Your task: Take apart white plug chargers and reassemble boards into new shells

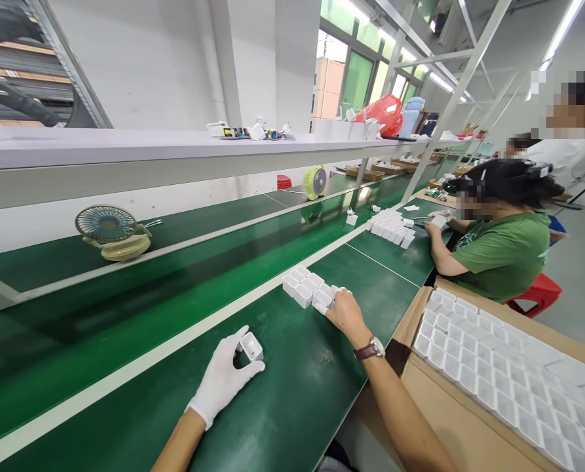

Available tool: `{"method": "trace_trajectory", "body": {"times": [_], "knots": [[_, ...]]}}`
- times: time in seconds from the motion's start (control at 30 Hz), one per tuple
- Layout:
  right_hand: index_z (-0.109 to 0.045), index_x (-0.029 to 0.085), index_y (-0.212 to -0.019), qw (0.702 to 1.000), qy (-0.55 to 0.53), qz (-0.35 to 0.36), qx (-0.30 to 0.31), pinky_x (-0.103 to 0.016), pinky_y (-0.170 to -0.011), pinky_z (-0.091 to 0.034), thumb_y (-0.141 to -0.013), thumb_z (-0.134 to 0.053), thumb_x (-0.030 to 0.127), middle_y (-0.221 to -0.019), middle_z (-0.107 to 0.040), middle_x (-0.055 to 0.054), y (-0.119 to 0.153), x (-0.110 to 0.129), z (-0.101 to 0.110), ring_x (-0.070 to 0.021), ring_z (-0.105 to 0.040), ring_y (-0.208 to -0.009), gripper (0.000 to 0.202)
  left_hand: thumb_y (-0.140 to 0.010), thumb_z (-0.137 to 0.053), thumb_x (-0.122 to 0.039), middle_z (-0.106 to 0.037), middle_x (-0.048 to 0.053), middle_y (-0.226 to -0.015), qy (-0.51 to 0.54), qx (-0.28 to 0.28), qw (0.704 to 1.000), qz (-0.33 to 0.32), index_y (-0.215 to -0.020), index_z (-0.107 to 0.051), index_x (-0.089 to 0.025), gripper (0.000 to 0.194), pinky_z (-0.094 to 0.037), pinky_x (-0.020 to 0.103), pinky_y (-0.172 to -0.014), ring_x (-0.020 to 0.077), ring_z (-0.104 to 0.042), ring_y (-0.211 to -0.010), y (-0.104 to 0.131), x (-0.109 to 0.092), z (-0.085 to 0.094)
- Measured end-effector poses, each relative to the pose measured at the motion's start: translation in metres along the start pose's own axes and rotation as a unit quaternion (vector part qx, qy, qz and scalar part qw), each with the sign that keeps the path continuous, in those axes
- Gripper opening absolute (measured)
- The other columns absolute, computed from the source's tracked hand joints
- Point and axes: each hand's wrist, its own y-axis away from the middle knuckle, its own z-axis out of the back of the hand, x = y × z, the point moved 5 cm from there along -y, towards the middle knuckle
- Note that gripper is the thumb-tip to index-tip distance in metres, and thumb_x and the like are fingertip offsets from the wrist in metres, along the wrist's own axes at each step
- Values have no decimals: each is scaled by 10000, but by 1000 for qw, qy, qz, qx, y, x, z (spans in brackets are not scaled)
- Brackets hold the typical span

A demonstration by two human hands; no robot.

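Note:
My left hand [223, 375], in a white glove, has its fingers and thumb curled round a small white plastic charger housing [251, 347]. A slot shows on the inner floor of this open-topped housing. My right hand [347, 314] wears white covers on its fingertips and a wristwatch [371, 349]. Its thumb and fingers are round a white housing [323, 296] at the near right end of a small block of housings [302, 282]. These stand side by side in rows on the green bench [292, 380]. The far fingertips of my right hand are partly hidden.
At my right, a cardboard box [449, 403] holds many white housings in rows. A co-worker in a green shirt [503, 252] sits farther along, beside another group of housings [391, 226]. Two small fans [106, 226] stand beyond the belt [184, 275], under a shelf [174, 154].

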Motion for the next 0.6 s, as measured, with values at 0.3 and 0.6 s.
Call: {"method": "trace_trajectory", "body": {"times": [0.3, 0.6], "knots": [[-575, 62, -1250, 1000, -8, 15, 4, -372, -871, -436, -861, -668, 532, -1089, -650, -201, 1, -6, 0, -327, -612, -1020, 617, -778, -694, -517, -590, 89, -1284, 0, -4, 1000, -12, -1487, -407, -296, 796, -467, 497, -1030, 320, -581, -1181, 1, 0, 1], [-607, 91, -1208, 1000, -3, 18, 21, -371, -849, -462, -843, -525, 102, -1066, -671, -175, 25, -32, 7, -298, -626, -989, 374, -776, -696, -538, -576, 85, -1302, -5, 3, 1000, -2, -1488, -394, -308, 807, -473, 485, -1014, 320, -571, -1187, 0, 1, 1]]}}
